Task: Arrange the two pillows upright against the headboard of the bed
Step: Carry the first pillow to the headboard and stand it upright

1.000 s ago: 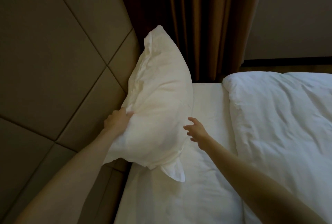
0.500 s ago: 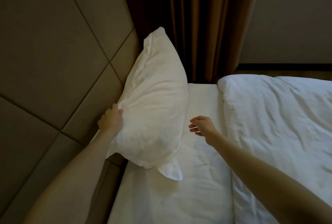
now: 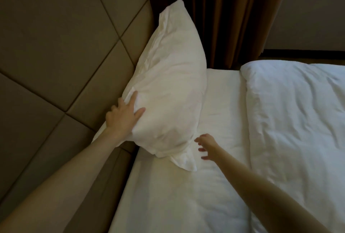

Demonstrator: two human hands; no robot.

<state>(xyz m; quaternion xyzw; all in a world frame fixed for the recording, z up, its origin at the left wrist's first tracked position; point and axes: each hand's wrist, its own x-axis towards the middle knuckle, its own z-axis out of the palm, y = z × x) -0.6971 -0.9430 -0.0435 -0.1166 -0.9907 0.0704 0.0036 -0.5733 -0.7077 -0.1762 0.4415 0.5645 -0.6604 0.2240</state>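
While pillow (image 3: pixel 168 87) stands upright mid-frame against headboard (image 3: pixel 61 49), our left hand (image 3: pixel 122 118) presses its near edge, fingers spread; right hand (image 3: pixel 207 145) hovers open over bare sheet (image 3: pixel 222 105) beside duvet (image 3: pixel 298 120) edge.

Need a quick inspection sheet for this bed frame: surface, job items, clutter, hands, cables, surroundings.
Surface: white bed sheet, lightly wrinkled, bare near the headboard.
Job's things: one white pillow stands upright, leaning on the padded headboard; its lower corner flap lies on the sheet. A second pillow is not in view.
Clutter: white duvet lies folded back on the right part of the bed, apart from the pillow.
Grippers: left hand lies open on the pillow's near edge, fingers spread on the fabric. Right hand is open, just off the pillow's lower corner, holding nothing.
Cables: nothing seen.
Surroundings: brown curtain behind the pillow; plain wall beyond.
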